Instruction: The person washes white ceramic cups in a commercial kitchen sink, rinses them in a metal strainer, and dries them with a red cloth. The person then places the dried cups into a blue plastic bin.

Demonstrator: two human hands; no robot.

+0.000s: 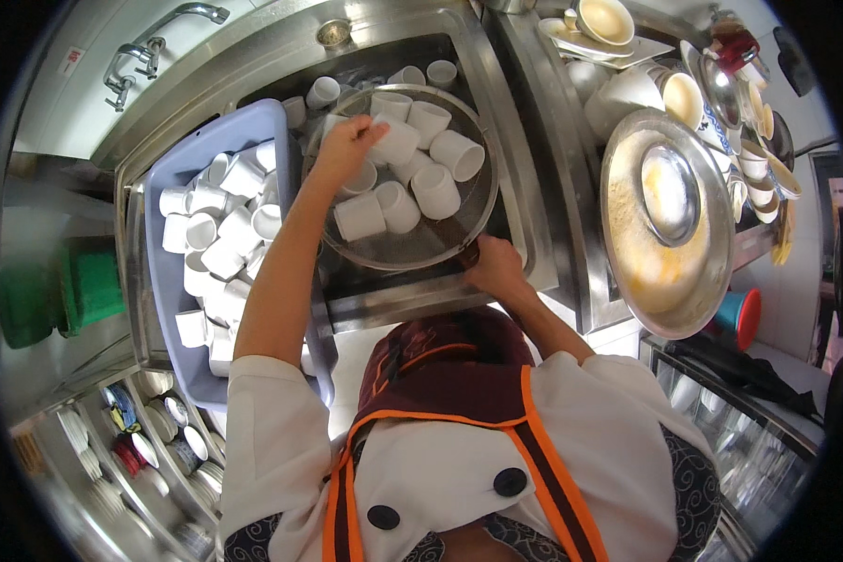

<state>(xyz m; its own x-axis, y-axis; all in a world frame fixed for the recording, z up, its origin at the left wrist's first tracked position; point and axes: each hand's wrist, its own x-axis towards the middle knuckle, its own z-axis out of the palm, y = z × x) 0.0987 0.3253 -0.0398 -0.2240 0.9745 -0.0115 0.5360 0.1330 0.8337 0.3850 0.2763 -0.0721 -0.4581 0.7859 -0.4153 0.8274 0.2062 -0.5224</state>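
Note:
A round mesh strainer (435, 242) with a metal rim lies over the sink and holds several white cups (435, 191). My right hand (497, 265) grips the strainer's dark handle at its near edge. Above the strainer's left side is my left hand (351, 144), its fingers curled at a white cup (395, 140); whether they grip it cannot be told. More white cups (323, 92) lie in the sink behind the strainer. To the left, a blue-grey plastic tub (161, 281) is heaped with white cups (225, 256).
A steel sink (534, 232) surrounds the strainer, with a wall faucet (137, 53) at the back left. On the right stand a large metal bowl (625, 267) and stacked dishes (681, 98). Shelves of plates (161, 421) are at the lower left, a green bin (91, 288) above them.

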